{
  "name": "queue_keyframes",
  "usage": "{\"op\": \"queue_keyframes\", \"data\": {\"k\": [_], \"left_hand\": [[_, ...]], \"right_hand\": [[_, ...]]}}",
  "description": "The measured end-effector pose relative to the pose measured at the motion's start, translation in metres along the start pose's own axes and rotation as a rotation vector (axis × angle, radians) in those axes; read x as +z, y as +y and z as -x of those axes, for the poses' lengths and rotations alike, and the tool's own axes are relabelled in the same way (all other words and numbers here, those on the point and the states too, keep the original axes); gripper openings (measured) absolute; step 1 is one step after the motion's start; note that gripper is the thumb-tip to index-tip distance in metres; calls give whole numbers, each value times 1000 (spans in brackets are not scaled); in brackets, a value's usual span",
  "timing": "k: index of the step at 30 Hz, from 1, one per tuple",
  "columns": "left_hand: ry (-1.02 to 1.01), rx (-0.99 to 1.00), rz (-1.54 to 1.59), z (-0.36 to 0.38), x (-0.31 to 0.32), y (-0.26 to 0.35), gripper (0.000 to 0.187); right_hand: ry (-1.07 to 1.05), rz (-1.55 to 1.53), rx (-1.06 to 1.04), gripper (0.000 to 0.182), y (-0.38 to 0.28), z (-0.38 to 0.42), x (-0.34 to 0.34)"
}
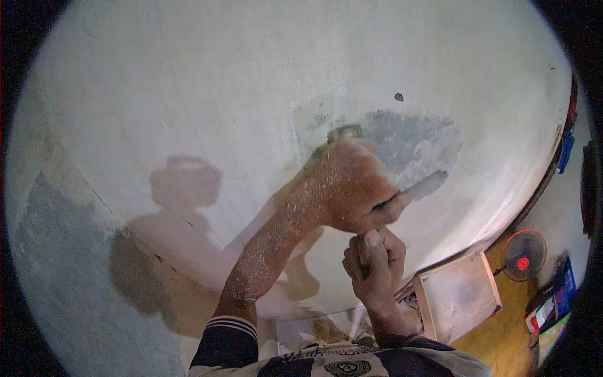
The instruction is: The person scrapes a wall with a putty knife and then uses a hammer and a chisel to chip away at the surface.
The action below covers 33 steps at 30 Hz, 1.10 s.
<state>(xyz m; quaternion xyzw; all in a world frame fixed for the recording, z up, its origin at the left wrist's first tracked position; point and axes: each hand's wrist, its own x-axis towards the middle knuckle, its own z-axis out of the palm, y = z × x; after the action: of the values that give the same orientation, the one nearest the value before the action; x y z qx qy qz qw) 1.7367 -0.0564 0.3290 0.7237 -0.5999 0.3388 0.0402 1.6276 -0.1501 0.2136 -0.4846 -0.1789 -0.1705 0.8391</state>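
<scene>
My left hand (pixel 355 185) reaches across in front of the pale wall, its forearm speckled with white dust. It is closed on a flat grey scraper-like blade (pixel 428 186) that sticks out to the right past the thumb. Motion blurs this hand a little. Just below, my right hand (pixel 379 261) is a fist with the thumb uppermost, close under or touching the left hand. A brownish edge shows among its fingers, too little to name. Behind the hands, the wall (pixel 220 75) has a rough grey patch (pixel 418 141) where the pale coat is absent.
A wooden-framed stool or box (pixel 458 295) stands at lower right. Beyond it is a round fan (pixel 525 254) with a red rim. Colourful packets (pixel 553 308) lie at the far right. Another grey area (pixel 56 251) covers the wall's left side, and shadows fall on the wall.
</scene>
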Motion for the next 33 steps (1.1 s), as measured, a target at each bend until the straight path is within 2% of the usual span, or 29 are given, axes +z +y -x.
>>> {"op": "queue_keyframes", "data": {"k": [2, 4, 7, 10, 11, 14, 17, 19, 22, 25, 28, 31, 33], "left_hand": [[8, 11, 35, -8, -5, -7, 43], [58, 0, 84, -12, -14, -7, 44], [10, -23, 26, 2, -4, 5, 45], [6, 15, -50, -3, -3, -3, 46], [-42, -53, -59, -10, -7, -7, 46], [58, 22, 2, -12, -14, -9, 47], [83, 1, 31, 4, -1, 7, 45], [20, -12, -40, 2, -7, 2, 44], [-115, -105, 14, -12, -22, 1, 41], [3, -61, 0, -3, -18, 5, 41], [172, -15, 35, 9, -5, 4, 41], [86, -49, 26, 5, -7, -1, 39], [137, -55, 71, 10, -8, 5, 39]], "right_hand": [[15, -4, -96, 38, 0, -12, 7], [4, -23, -41, 39, -9, -11, 9], [6, 12, 21, 39, -8, 7, 5], [6, 10, -12, 39, -2, -3, 3], [6, -14, -29, 39, -10, -18, 9], [-12, 22, -66, 39, -13, -17, 11], [-23, 73, -67, 39, -5, -6, 4], [-14, 27, -68, 38, 1, -9, 7], [-6, -6, -37, 37, -7, -13, 9], [-36, 63, 14, 36, -14, -5, 7], [-29, 91, -42, 37, 5, 0, 9], [-29, 25, -14, 37, -1, -6, 15], [-13, 29, 27, 37, -2, 1, 14]]}}
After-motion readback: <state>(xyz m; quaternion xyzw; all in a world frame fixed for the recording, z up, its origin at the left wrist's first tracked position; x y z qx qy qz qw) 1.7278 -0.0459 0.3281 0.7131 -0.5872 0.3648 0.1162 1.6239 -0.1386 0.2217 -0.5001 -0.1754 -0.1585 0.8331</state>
